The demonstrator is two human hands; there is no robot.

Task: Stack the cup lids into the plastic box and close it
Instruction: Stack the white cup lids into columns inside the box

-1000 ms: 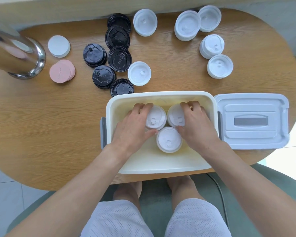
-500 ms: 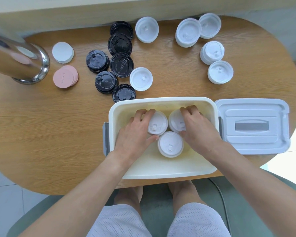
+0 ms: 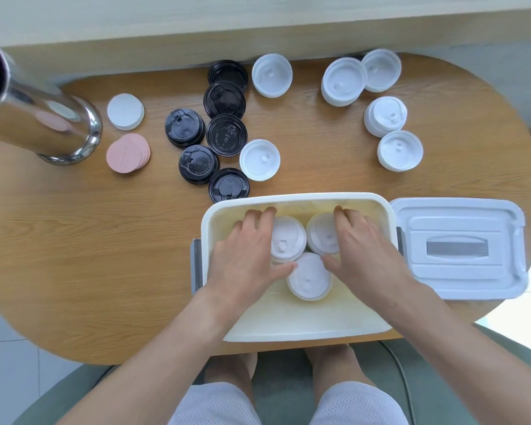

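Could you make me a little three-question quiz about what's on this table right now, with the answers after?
1. True or false: the box lid is on the plastic box.
2. How many white lid stacks show inside the box?
3. Which lies nearest the metal cylinder: A) pink discs, B) black cup lids, C) box lid?

Key
1. False: it lies on the table, right of the box.
2. Three; the left hand is on one stack, the right hand on another, and a third sits nearer the person.
3. A.
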